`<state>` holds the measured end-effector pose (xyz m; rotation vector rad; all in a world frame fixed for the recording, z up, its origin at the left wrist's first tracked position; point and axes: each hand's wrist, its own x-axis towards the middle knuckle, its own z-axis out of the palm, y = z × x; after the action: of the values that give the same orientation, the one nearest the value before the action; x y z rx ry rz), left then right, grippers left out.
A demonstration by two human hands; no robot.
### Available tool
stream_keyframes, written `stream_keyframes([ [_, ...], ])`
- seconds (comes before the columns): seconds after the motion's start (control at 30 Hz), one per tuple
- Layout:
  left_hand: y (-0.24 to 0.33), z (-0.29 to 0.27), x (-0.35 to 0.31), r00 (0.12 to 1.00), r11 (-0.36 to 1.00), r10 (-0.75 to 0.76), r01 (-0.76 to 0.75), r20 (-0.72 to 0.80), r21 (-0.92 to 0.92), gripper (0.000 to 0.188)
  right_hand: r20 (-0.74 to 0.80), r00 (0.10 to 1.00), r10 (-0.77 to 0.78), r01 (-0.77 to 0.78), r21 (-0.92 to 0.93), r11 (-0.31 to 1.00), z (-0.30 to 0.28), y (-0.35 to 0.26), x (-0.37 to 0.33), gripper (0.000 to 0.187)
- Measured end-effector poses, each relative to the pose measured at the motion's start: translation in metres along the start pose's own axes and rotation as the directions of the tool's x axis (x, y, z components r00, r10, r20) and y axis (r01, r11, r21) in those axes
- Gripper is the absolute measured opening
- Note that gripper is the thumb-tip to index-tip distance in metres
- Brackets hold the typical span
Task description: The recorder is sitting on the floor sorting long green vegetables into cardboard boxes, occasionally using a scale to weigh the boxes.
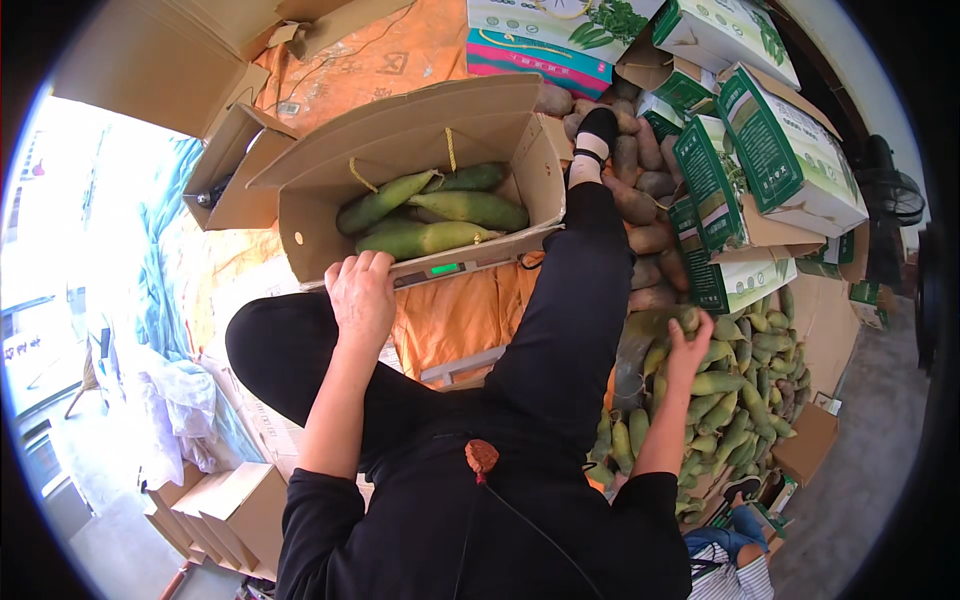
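In front of me stands an open cardboard box with yellow rope handles. Several long green radishes lie inside it. My left hand has its fingers hooked over the box's near rim at the left. A lit green display shows just below that rim. Off to my right, my right hand has its fingers closed round the end of a green radish, partly blurred. That radish is at the upper edge of a big heap of green radishes.
Reddish-brown roots lie beyond my right foot. Green and white cartons are stacked at the far right. Flattened cardboard stands far left, folded cartons near left. Orange sheeting covers the floor. Another person's arm shows lower right.
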<state>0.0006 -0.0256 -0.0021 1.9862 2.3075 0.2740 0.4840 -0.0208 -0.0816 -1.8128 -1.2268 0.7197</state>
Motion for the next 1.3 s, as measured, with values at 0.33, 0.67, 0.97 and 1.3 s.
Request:
stream_keyframes([
  [0.33,0.000,0.000,-0.002,0.999,1.000,0.014,-0.014,-0.033,0.005,0.012,-0.134,0.896,-0.424,0.425,0.542,0.725,0.015,-0.236,0.042,0.048],
  [0.67,-0.001,0.003,-0.003,0.999,0.999,0.041,-0.041,-0.011,0.031,0.011,0.521,0.841,-0.144,-0.302,0.674,0.674,0.167,-0.262,0.044,0.042],
  [0.97,0.001,0.000,-0.007,0.999,0.997,0.048,-0.048,0.009,0.066,0.012,0.281,0.958,-0.056,-0.020,0.260,0.965,0.091,-0.136,0.084,0.025],
  [1.3,0.000,0.000,-0.002,0.999,0.994,0.031,-0.032,0.017,0.103,0.012,0.118,0.739,0.663,-0.664,-0.038,0.747,0.065,0.097,0.003,0.043],
])
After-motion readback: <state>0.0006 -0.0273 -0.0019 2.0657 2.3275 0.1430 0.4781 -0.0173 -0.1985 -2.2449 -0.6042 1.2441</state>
